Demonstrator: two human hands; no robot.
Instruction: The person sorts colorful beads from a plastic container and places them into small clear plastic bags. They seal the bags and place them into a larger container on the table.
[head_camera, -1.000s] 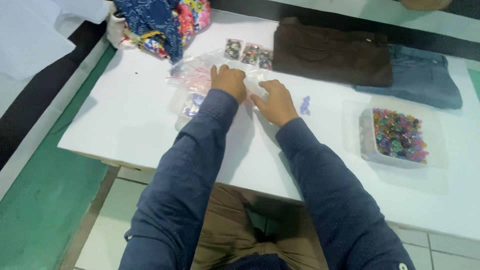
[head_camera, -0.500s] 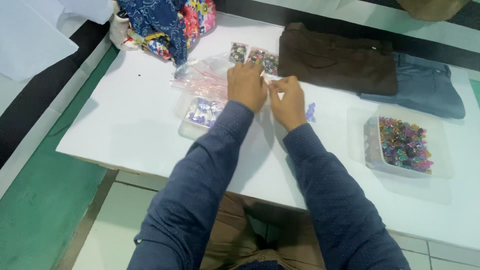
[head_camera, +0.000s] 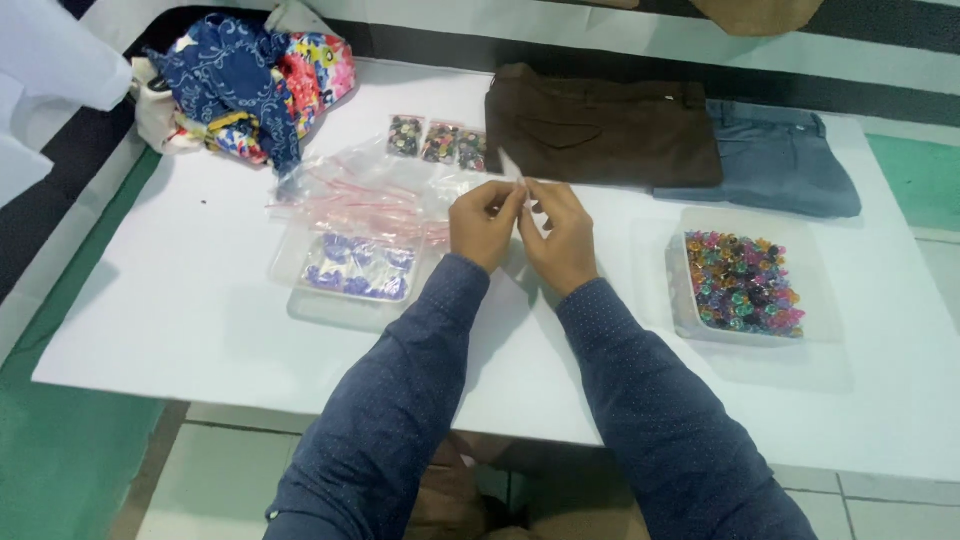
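My left hand (head_camera: 483, 222) and my right hand (head_camera: 560, 232) are raised together above the white table (head_camera: 180, 300), fingertips pinching a small clear plastic bag (head_camera: 522, 190) between them. To the left lies a pile of clear zip bags with red strips (head_camera: 350, 195) and a clear tray holding purple beads (head_camera: 355, 268). Three small filled bags of beads (head_camera: 438, 140) sit in a row behind my hands. A clear tray of mixed coloured beads (head_camera: 742, 282) is on my right.
Folded brown trousers (head_camera: 600, 125) and folded blue-grey jeans (head_camera: 785, 160) lie at the back of the table. A heap of patterned cloth (head_camera: 250, 85) sits at the back left. Green floor (head_camera: 50, 450) runs along the left.
My hands have lifted off the bag pile and drawn back toward me, coming together on a small clear bag. The camera view has shifted, so the table appears lower and more centred.
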